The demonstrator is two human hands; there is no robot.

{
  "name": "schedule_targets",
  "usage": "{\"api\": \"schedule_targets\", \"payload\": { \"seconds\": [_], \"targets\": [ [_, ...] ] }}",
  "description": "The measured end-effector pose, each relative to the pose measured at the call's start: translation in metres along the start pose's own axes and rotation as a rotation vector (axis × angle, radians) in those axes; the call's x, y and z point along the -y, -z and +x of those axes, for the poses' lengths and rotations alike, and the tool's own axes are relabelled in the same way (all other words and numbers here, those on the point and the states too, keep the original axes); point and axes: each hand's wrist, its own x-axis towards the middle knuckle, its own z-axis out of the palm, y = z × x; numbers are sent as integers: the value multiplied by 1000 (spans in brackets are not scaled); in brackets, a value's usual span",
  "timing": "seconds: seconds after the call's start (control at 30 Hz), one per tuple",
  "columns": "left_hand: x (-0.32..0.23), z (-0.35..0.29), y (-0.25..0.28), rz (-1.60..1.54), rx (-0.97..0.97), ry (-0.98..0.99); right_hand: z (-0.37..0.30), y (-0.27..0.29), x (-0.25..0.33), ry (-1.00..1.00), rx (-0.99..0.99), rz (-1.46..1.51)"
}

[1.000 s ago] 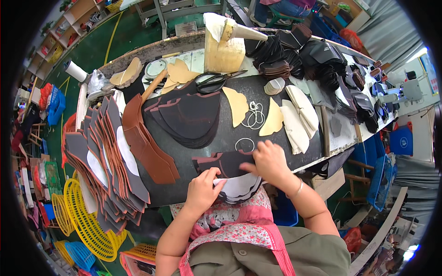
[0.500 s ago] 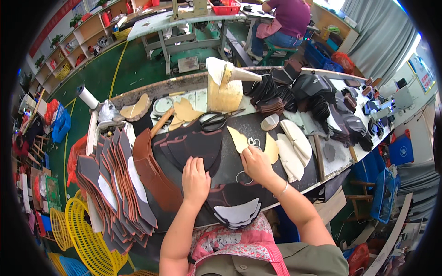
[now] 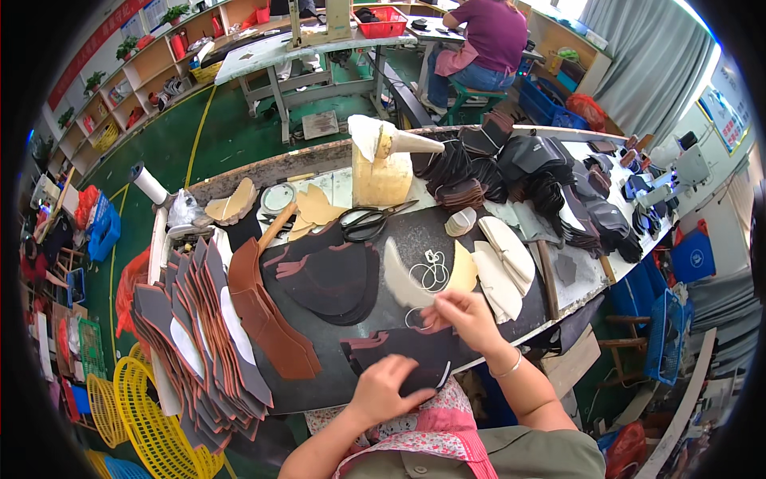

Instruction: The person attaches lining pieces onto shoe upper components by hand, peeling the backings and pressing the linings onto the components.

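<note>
My left hand point(image 3: 384, 393) is low over the near stack of dark fabric pieces point(image 3: 415, 349) at the table's front edge. Its fingers are stretched and the thumb stands apart. A narrow white edge shows at the stack's right end. My right hand point(image 3: 465, 321) is raised just above the right side of this stack, fingertips pinched together; what they hold, if anything, is too small to make out. Beside those fingertips is a thin pale ring point(image 3: 416, 318). Beyond them lies a curved cream piece point(image 3: 461, 270) with a tangled white cord point(image 3: 432, 271) by its inner edge.
Dark rounded pieces point(image 3: 331, 279), brown leather pieces point(image 3: 267, 319) and grey layered pieces point(image 3: 199, 335) lie leftward. Black scissors point(image 3: 367, 223) and a cone-topped block point(image 3: 383, 180) stand farther back. White pads point(image 3: 503, 271) lie right. Another person point(image 3: 487, 44) sits beyond the table.
My left hand has moved from the far dark pieces down to the near stack. My right hand has left the cream piece and come nearer. The near stack's white scalloped pieces are now mostly out of sight.
</note>
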Motion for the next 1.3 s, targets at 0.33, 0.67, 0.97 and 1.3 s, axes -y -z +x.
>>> {"api": "schedule_targets", "payload": {
  "seconds": [0.33,0.67,0.97,1.3],
  "targets": [
    [-26,14,17,-97,-112,-88,-51,-9,30,240,513,-450],
    [-10,5,31,-563,156,114,-58,-14,12,221,581,-280],
    [0,7,6,-1305,-306,328,-64,-17,7,-51,253,598],
    [31,-4,20,-1262,-334,370,-58,70,12,-137,318,-524]
  ]
}}
